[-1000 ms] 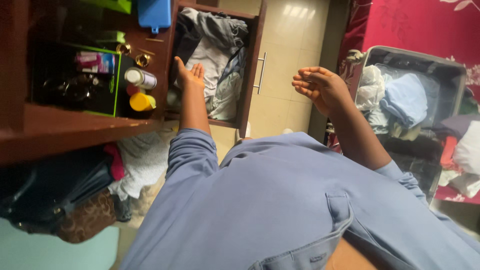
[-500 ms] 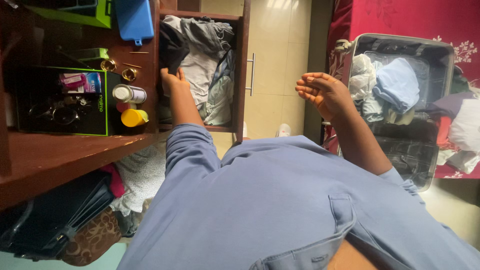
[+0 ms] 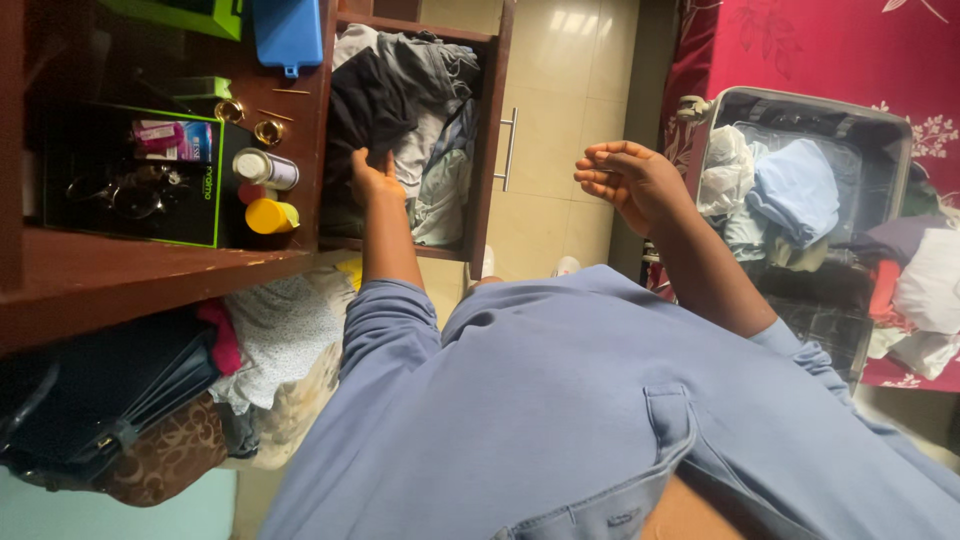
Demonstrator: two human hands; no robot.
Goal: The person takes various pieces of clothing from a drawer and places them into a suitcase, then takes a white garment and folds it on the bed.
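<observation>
1. Nearest to me is my own blue shirt point(image 3: 560, 420), soft smooth cloth with a stitched chest pocket, filling the lower part of the view.
2. To my left, under the wooden shelf point(image 3: 130, 270), sit a dark bag point(image 3: 90, 400), a brown patterned bag point(image 3: 165, 455) and a crumpled pale speckled cloth point(image 3: 275, 330).
3. My left hand point(image 3: 375, 178) reaches forward into the open wooden drawer point(image 3: 487, 150), forearm straight, sleeve pushed up past the elbow. My fingers are closed on the edge of a black garment point(image 3: 370, 100), a limp, matte fold lying over the grey and white clothes point(image 3: 435, 150) heaped in the drawer.
4. Half a second ago that hand was only pressing at the dark cloth near the drawer's left side; now the black garment is drawn up and spread across more of the pile. A second ago the hand was flat and open above the clothes.
5. My right hand point(image 3: 630, 180) hovers in the air between the drawer and the suitcase, palm turned inward, fingers loosely curled and apart, holding nothing. It has barely shifted across the three moments.
6. On the shelf beside the drawer stand a yellow-capped jar point(image 3: 270, 215), a white-lidded round tub point(image 3: 265, 168), a dark green-edged box point(image 3: 130, 175) and a blue plastic case point(image 3: 290, 30).
7. Farther right, an open grey hard-shell suitcase point(image 3: 900, 130) holds a folded light blue garment point(image 3: 800, 195) and white cloth, against a red floral bedspread point(image 3: 820, 45).
</observation>
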